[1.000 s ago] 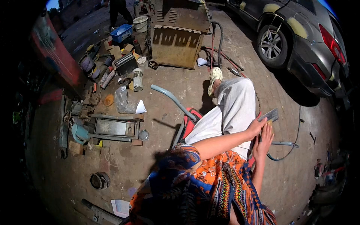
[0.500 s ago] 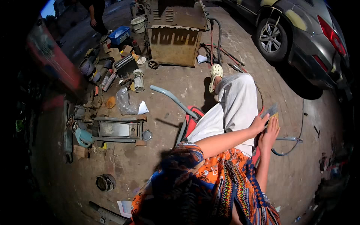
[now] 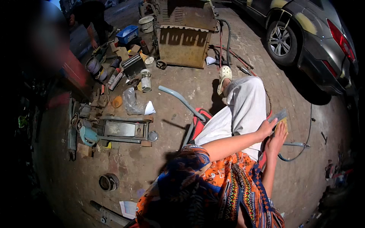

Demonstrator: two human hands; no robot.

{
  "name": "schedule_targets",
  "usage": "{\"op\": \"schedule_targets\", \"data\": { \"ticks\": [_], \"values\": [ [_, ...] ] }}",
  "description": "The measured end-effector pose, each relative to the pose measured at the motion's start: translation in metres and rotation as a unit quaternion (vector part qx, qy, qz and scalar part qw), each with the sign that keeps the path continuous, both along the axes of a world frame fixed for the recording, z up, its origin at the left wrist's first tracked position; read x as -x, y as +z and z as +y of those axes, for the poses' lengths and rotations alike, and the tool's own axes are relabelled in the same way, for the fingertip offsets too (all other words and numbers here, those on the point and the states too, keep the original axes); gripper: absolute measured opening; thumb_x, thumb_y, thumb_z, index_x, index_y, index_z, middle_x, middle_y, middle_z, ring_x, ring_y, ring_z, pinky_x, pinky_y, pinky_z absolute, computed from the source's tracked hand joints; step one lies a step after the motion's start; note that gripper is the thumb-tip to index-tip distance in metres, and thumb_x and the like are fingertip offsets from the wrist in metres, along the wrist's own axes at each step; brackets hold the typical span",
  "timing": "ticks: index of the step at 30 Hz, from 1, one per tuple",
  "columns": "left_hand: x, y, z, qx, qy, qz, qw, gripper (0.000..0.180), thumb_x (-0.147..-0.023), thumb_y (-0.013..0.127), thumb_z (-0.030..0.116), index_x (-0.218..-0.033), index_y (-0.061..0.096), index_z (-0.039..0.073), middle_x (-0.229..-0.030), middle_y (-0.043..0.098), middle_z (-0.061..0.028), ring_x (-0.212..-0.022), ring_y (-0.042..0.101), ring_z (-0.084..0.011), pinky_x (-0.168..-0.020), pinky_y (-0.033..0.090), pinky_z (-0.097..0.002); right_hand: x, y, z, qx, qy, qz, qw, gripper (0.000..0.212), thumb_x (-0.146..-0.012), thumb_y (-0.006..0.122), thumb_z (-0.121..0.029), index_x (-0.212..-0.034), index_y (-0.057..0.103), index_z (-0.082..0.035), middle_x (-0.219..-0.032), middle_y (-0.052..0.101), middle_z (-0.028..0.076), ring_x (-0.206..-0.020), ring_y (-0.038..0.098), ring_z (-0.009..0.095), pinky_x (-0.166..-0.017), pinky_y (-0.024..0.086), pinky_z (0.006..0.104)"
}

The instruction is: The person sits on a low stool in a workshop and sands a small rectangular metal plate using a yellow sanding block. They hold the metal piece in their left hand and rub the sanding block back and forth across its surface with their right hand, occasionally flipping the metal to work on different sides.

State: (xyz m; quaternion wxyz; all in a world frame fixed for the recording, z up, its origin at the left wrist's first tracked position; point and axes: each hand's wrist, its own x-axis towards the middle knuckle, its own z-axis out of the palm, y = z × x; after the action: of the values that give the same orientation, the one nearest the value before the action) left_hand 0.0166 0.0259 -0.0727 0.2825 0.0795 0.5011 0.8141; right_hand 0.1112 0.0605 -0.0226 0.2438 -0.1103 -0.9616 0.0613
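A flat grey plate (image 3: 281,114) lies to the right of the yellowish metal cabinet (image 3: 180,49) and much nearer the wearer. The left hand (image 3: 267,128) is closed on the plate's near end. The right hand (image 3: 278,138), just beside it, lays its extended fingers over a yellow piece (image 3: 285,122) at the plate's edge; whether these fingers grip the piece cannot be told. A white trouser leg (image 3: 247,102) occupies the ground between cabinet and hands, its pale clog (image 3: 224,77) near the cabinet's lower right corner. Farther right of the cabinet stands a grey car (image 3: 319,47) with cream patches. On the wearer's side of the cabinet, to its left, lie a clear plastic bag (image 3: 132,102) and, nearer still, a low metal frame (image 3: 127,130). Left of the cabinet are a white bucket (image 3: 146,25), a blue bin (image 3: 127,35) and, beyond these, a stooping person (image 3: 90,19) in dark clothing.
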Motion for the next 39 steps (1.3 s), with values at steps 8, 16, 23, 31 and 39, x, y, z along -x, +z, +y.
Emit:
{"op": "schedule_targets", "data": {
  "ticks": [8,16,23,31,39],
  "values": [
    [-0.004,0.019,-0.015,-0.007,-0.004,-0.002,1.0,0.063,-0.096,0.053,0.049,-0.101,0.062,-0.013,-0.092,0.064,-0.0105,-0.085,0.055,-0.0135,-0.075,0.047,-0.0332,-0.005,-0.006,0.003,0.022,0.01,0.022,0.999,0.066,-0.081,0.049,0.004,-0.146,0.034,0.002,-0.152,0.033,0.019,-0.144,0.026,0.034,-0.118,0.015,0.0505],
    [0.003,0.023,-0.032,-0.039,-0.111,-0.045,0.992,0.051,-0.098,0.053,0.044,-0.108,0.061,-0.005,-0.098,0.06,-0.0052,-0.093,0.051,-0.011,-0.082,0.044,-0.0303,-0.009,0.001,-0.024,0.034,0.065,0.019,0.997,0.066,-0.083,0.052,0.001,-0.146,0.033,0.003,-0.153,0.032,0.02,-0.143,0.028,0.034,-0.117,0.016,0.0502],
    [-0.008,0.022,-0.016,0.008,0.022,0.032,0.999,0.057,-0.097,0.054,0.044,-0.099,0.062,-0.013,-0.093,0.065,-0.0124,-0.085,0.056,-0.0138,-0.075,0.048,-0.0354,-0.004,-0.006,-0.001,0.026,-0.004,0.017,1.0,0.067,-0.079,0.053,0.003,-0.144,0.035,0.005,-0.152,0.032,0.022,-0.144,0.026,0.035,-0.117,0.015,0.0509],
    [-0.006,0.012,-0.004,-0.002,-0.033,-0.002,0.999,0.057,-0.098,0.053,0.045,-0.101,0.062,-0.011,-0.095,0.063,-0.0094,-0.089,0.052,-0.0116,-0.08,0.045,-0.031,-0.012,-0.003,-0.007,0.04,0.001,0.033,0.999,0.065,-0.081,0.053,0.002,-0.143,0.037,0.003,-0.152,0.033,0.02,-0.143,0.028,0.033,-0.117,0.017,0.0495],
    [0.005,0.031,-0.041,-0.192,-0.148,-0.076,0.967,0.043,-0.105,0.041,0.025,-0.138,0.041,-0.003,-0.137,0.051,-0.0119,-0.127,0.048,-0.0223,-0.109,0.037,-0.0376,-0.013,0.006,0.006,0.346,-0.011,0.257,0.902,0.061,-0.086,0.038,0.002,-0.147,0.034,0.001,-0.152,0.035,0.02,-0.143,0.028,0.034,-0.116,0.021,0.0405]
  ]
}}
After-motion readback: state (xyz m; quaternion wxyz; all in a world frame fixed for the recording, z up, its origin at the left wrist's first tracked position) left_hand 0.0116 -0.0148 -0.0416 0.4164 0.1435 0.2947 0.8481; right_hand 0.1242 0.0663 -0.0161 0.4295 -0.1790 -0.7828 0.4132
